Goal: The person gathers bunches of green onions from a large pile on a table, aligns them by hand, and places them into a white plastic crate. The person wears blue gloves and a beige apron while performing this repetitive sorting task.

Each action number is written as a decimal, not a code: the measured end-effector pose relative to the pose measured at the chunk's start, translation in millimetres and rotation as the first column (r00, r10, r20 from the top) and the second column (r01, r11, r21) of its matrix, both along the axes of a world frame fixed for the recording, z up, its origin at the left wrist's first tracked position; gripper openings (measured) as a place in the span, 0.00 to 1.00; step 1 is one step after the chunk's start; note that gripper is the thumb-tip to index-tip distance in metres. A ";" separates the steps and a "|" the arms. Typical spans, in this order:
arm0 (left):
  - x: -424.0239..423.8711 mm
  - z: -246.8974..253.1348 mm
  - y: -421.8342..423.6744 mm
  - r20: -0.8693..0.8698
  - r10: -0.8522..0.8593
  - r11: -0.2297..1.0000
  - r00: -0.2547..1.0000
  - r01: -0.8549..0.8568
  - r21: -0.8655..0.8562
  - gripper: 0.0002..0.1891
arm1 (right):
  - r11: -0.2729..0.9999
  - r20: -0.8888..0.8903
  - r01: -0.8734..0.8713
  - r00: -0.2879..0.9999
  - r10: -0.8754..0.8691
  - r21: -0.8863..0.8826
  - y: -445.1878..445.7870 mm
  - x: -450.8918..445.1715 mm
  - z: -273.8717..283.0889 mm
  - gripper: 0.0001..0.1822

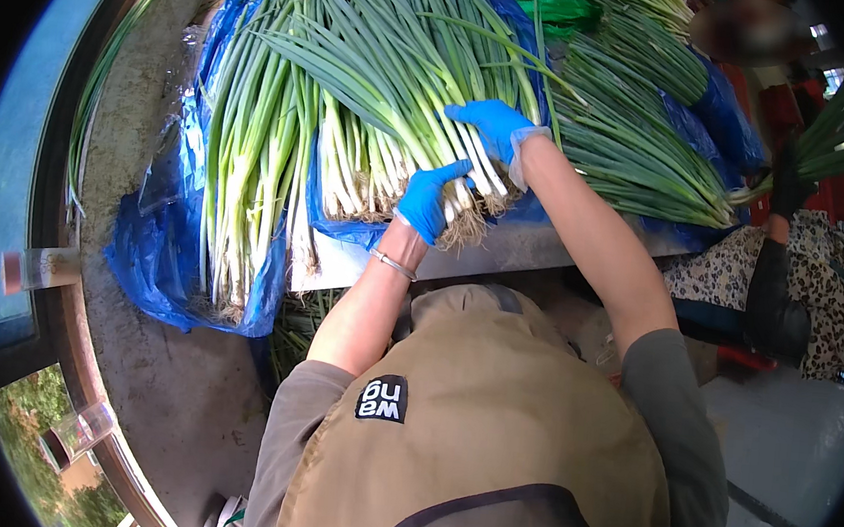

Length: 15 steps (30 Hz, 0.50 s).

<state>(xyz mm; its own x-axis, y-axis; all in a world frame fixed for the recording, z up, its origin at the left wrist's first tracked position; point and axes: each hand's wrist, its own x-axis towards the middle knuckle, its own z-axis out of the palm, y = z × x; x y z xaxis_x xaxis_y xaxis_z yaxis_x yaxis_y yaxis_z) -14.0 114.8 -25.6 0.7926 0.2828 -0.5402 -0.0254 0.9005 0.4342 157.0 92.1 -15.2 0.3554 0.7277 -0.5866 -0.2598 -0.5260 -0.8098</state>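
Both my hands wear blue gloves and are on a bunch of green onions (445,126), whose white stalks and hairy roots point toward me. My left hand (431,198) grips the stalks just above the roots. Higher up and to the right, my right hand (493,125) lies around the same bunch, its thumb side toward the leaves. Under and beside this bunch, more green onions (347,167) lie in rows on blue plastic sheeting (196,259). The stalks inside my palms are hidden.
A separate pile of green onions (247,195) hangs over the table's front edge at left. Further bundles (635,147) lie at right, near a green plastic bag (564,12). A co-worker in a leopard-print garment (818,298) sits at far right. Two clear cups (80,429) stand on the window ledge.
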 end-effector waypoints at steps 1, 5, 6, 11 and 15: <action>0.5 3.9 -1.0 0.013 -0.022 1.000 1.000 0.022 -0.008 0.09 | 0.999 0.073 -0.054 0.996 0.053 0.004 -0.5 7.2 -9.8 0.25; -0.3 19.4 -8.4 0.136 0.028 0.998 0.990 -0.020 -0.064 0.14 | 0.991 0.389 -0.130 0.913 0.124 -0.012 3.2 -5.2 -15.4 0.35; -1.1 13.0 -8.8 0.159 0.079 0.997 0.984 -0.074 -0.037 0.13 | 0.995 0.242 -0.100 0.965 0.098 -0.007 4.8 -29.9 22.2 0.35; -13.3 13.9 -16.2 0.232 -0.038 0.998 0.972 0.027 0.049 0.15 | 0.982 -0.295 -0.152 0.938 0.179 0.111 -7.6 -36.1 59.4 0.25; -29.0 36.6 -47.6 0.293 0.006 0.980 0.956 -0.064 0.188 0.17 | 0.941 -0.559 -0.190 0.765 0.320 0.279 -18.8 -64.5 97.0 0.26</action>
